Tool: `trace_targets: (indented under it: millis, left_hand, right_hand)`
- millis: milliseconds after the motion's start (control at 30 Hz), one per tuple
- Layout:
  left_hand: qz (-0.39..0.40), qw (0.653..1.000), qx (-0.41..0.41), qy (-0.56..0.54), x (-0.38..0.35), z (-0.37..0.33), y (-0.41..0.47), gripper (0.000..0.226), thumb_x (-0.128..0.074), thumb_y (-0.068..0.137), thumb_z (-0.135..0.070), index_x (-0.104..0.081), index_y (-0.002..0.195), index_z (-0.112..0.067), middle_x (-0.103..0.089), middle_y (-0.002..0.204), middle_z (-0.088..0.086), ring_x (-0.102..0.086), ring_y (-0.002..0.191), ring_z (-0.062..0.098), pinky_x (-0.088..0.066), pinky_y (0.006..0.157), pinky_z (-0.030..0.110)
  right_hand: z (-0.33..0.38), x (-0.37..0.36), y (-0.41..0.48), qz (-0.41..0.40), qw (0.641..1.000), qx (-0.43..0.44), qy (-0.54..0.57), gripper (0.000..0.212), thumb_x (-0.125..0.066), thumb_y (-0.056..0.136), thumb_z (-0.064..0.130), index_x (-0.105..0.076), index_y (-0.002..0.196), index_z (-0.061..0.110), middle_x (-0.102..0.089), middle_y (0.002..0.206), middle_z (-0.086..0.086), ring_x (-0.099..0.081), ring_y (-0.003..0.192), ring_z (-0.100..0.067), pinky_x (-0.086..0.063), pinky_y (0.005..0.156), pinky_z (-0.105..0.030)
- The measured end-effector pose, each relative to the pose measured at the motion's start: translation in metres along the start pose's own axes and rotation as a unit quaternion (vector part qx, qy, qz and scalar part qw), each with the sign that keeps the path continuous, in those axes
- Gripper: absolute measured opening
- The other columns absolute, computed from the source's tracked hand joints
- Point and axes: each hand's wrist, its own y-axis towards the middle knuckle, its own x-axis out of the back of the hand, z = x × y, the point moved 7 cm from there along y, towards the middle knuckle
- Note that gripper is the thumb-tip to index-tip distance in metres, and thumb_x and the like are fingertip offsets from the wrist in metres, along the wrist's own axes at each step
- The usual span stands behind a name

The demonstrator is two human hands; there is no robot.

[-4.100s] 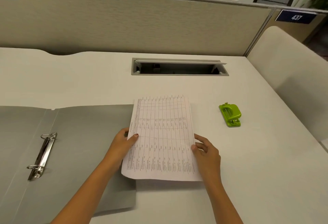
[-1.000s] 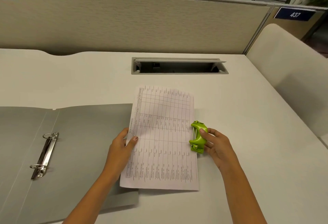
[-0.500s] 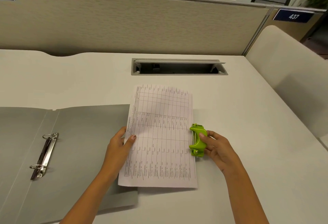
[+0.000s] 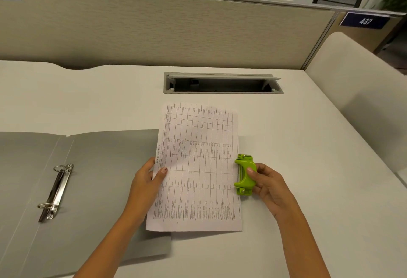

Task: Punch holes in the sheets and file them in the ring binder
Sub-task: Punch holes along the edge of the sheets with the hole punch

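Printed sheets (image 4: pixel 198 167) with a table on them lie on the white desk, their left edge overlapping the open grey ring binder (image 4: pixel 99 167). The binder's metal ring mechanism (image 4: pixel 55 191) lies to the left, its two rings closed. My left hand (image 4: pixel 146 185) pinches the sheets' left edge, thumb on top. My right hand (image 4: pixel 267 186) grips the green hole punch (image 4: pixel 245 175), which sits against the middle of the sheets' right edge with its slot over the paper.
An open cable tray (image 4: pixel 222 83) is sunk into the desk behind the sheets. A beige partition (image 4: pixel 154 30) runs along the back. A pale chair back (image 4: pixel 361 83) stands at the right. Bare desk (image 4: pixel 319 189) lies right of the punch.
Four seconds ago the punch stood alone at the right and both hands held the sheets. Since then my right hand has brought it to the sheets' right edge and slid it slightly onto the paper.
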Motion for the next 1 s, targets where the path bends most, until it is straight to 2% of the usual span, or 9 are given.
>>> trace_targets:
  millis: [67,133,233,433,533,633,700,1000]
  left_hand:
    - [0.000,1.000,-0.002,0.002,-0.001,0.000,-0.001,0.025,-0.053,0.095,-0.022,-0.054,0.105,-0.045,-0.070,0.109,-0.007,-0.072,0.088,0.017,-0.059,0.077,0.042]
    - [-0.004,1.000,0.000,0.000,-0.001,0.002,-0.001,0.024,-0.053,0.095,-0.022,-0.054,0.107,-0.043,-0.070,0.108,-0.006,-0.072,0.088,0.016,-0.059,0.076,0.041]
    - [-0.018,1.000,0.011,-0.012,0.000,0.006,-0.003,0.024,-0.052,0.096,-0.023,-0.054,0.116,-0.034,-0.071,0.108,-0.001,-0.072,0.088,0.018,-0.060,0.075,0.040]
    - [-0.006,0.999,0.018,-0.029,0.001,0.008,-0.003,0.024,-0.053,0.095,-0.023,-0.055,0.116,-0.033,-0.071,0.110,0.000,-0.072,0.090,0.020,-0.058,0.079,0.046]
    - [0.007,0.999,0.012,-0.031,-0.001,0.006,-0.004,0.025,-0.053,0.095,-0.020,-0.056,0.112,-0.038,-0.072,0.106,-0.003,-0.072,0.089,0.019,-0.059,0.078,0.044]
    - [0.020,1.000,0.006,-0.022,-0.004,0.003,-0.005,0.028,-0.052,0.095,-0.017,-0.056,0.108,-0.042,-0.071,0.101,-0.014,-0.072,0.086,0.013,-0.059,0.072,0.034]
    - [0.027,1.000,0.008,-0.013,-0.004,0.003,-0.005,0.030,-0.053,0.095,-0.016,-0.054,0.115,-0.038,-0.067,0.104,-0.018,-0.071,0.087,0.012,-0.059,0.071,0.031]
    - [0.043,0.999,0.005,-0.005,0.010,-0.004,0.000,0.029,-0.054,0.094,-0.018,-0.055,0.115,-0.038,-0.068,0.112,-0.007,-0.071,0.090,0.017,-0.059,0.078,0.041]
  right_hand:
    - [0.000,-0.001,0.000,-0.004,1.000,0.005,0.014,0.039,-0.079,0.059,0.017,-0.061,0.091,0.005,-0.064,0.085,-0.009,-0.065,0.074,-0.020,-0.059,0.065,-0.031]
    - [-0.001,-0.001,0.000,-0.002,1.000,0.011,0.012,0.039,-0.081,0.057,0.018,-0.061,0.089,0.006,-0.064,0.084,-0.008,-0.065,0.074,-0.020,-0.059,0.065,-0.031]
    - [-0.004,-0.003,-0.002,0.004,1.000,0.012,-0.009,0.061,-0.093,0.039,0.031,-0.063,0.086,0.008,-0.067,0.080,-0.004,-0.067,0.070,-0.016,-0.058,0.061,-0.029]
    - [-0.004,-0.003,-0.003,0.004,1.000,0.014,-0.026,0.064,-0.094,0.032,0.036,-0.064,0.083,0.011,-0.067,0.081,-0.004,-0.067,0.071,-0.017,-0.057,0.061,-0.029]
    - [-0.002,-0.002,-0.002,-0.003,1.000,0.016,-0.023,0.072,-0.095,0.025,0.040,-0.064,0.083,0.011,-0.068,0.079,-0.003,-0.067,0.072,-0.017,-0.058,0.062,-0.030]
    - [0.001,-0.001,0.000,-0.004,1.000,0.017,-0.016,0.073,-0.096,0.025,0.040,-0.065,0.084,0.010,-0.068,0.079,-0.004,-0.067,0.072,-0.018,-0.058,0.063,-0.030]
    - [0.004,0.001,0.000,-0.002,1.000,0.019,-0.014,0.073,-0.096,0.025,0.040,-0.065,0.084,0.010,-0.068,0.079,-0.004,-0.067,0.072,-0.018,-0.058,0.062,-0.029]
    - [0.018,0.007,-0.002,0.079,0.992,0.000,-0.094,0.063,-0.095,0.037,0.038,-0.063,0.084,0.011,-0.064,0.090,-0.011,-0.065,0.081,-0.021,-0.054,0.068,-0.030]
